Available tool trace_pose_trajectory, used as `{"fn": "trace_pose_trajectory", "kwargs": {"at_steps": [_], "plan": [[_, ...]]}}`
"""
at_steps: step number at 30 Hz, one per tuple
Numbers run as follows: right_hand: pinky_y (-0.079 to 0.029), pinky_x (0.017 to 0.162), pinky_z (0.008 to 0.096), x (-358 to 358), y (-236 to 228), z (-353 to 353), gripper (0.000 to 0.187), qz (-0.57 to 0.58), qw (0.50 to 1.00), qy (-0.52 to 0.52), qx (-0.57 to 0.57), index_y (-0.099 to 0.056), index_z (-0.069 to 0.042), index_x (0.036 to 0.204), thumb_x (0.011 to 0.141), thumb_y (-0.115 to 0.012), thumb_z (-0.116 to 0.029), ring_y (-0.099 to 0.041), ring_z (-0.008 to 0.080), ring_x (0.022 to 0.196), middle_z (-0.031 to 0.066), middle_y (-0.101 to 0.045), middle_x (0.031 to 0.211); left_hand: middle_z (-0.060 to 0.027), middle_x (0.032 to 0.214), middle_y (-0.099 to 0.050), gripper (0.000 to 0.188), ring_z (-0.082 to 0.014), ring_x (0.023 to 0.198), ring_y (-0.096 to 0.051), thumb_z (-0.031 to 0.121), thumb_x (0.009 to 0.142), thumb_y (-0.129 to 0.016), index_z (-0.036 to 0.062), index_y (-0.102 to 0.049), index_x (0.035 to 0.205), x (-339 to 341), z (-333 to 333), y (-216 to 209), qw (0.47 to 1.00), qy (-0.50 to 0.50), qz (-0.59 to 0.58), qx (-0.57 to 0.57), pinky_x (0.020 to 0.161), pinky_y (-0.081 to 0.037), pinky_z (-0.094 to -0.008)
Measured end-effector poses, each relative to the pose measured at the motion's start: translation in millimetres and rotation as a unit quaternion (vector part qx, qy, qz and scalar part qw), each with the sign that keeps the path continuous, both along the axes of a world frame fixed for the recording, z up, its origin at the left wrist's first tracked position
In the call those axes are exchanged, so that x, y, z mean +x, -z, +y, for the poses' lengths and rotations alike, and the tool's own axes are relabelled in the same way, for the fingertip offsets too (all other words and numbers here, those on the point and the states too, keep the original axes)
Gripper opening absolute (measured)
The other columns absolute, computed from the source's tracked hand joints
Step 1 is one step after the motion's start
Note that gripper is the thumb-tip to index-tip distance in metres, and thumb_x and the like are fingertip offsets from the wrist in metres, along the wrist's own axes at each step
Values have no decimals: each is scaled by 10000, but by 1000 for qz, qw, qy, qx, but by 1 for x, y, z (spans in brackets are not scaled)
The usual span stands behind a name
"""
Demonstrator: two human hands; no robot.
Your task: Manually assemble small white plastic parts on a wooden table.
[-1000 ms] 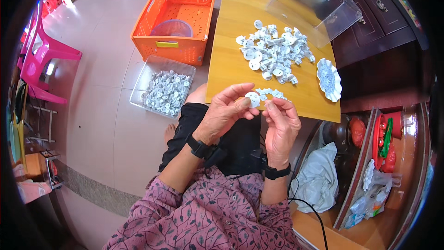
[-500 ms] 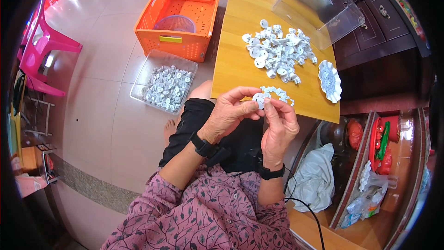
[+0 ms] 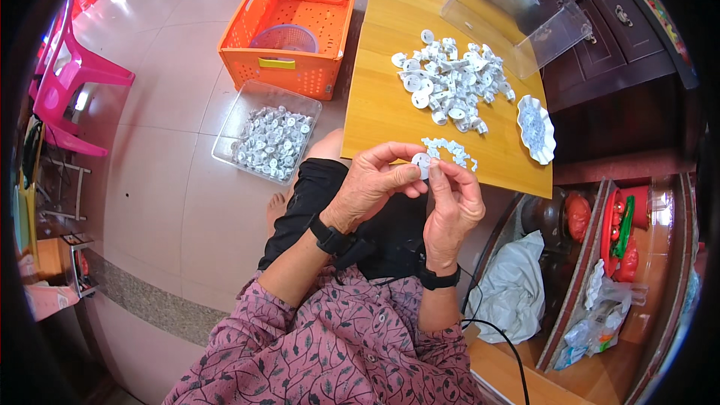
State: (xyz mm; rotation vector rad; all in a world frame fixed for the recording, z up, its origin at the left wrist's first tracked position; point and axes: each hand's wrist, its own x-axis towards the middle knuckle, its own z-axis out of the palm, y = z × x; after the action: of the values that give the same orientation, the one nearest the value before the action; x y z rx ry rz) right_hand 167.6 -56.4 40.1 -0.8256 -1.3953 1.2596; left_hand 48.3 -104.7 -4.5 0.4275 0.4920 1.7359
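Note:
Above the table's near edge, my left hand [image 3: 369,184] pinches a round white plastic part [image 3: 421,163] with small slots in its face. The thumb and fingers of my right hand [image 3: 452,206] are closed at that part's right edge; whether a tiny piece sits between them is hidden. Just beyond my fingers lies a small scatter of little white pieces [image 3: 454,151]. Farther back on the table is a heap of similar white plastic parts [image 3: 457,79]. To its right, a white wavy-rimmed dish [image 3: 547,151] holds small clear bits.
On the floor to the left, a clear plastic bin [image 3: 229,121] holds many finished-looking round parts. An orange crate [image 3: 300,75] stands behind it with a purple basket inside. A clear box [image 3: 555,37] rests at the table's back right. A pink chair [image 3: 82,67] stands far left.
The round part's face has tilted slightly between my fingertips. Both hands stay in nearly the same place.

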Motion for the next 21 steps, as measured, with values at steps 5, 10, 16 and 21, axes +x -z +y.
{"fn": "trace_pose_trajectory", "kwargs": {"at_steps": [5,10,16,21], "plan": [[-517,800,253,2,2,-3,76,-18,1000,-2,22,-669,14,968,896,-678,37,-634,110,888,64,-682,975,-118,1047,-673,309,-159,789,-680,52,921,-670,-22,-607,1215,1,0,2,1000,-5,11,1,728,-591,-280],[-532,777,265,6,5,-1,102,-82,993,-3,79,-671,5,986,890,-675,39,-651,135,879,76,-676,975,-102,1014,-679,298,-140,764,-672,57,921,-674,-17,-617,1203,1,0,0,999,-6,33,-20,712,-585,-266],[-519,691,263,6,4,0,126,-182,961,13,209,-682,-21,998,879,-681,16,-641,144,839,88,-652,970,-84,970,-686,273,-126,747,-666,70,931,-666,-12,-630,1189,1,-1,1,998,-7,52,-36,695,-576,-249],[-485,644,248,13,-2,2,91,-170,968,-28,181,-681,-9,974,888,-666,16,-601,124,776,69,-638,938,-79,954,-687,271,-124,737,-664,72,930,-667,-15,-632,1185,-1,0,1,997,-7,60,-46,676,-571,-240]]}}
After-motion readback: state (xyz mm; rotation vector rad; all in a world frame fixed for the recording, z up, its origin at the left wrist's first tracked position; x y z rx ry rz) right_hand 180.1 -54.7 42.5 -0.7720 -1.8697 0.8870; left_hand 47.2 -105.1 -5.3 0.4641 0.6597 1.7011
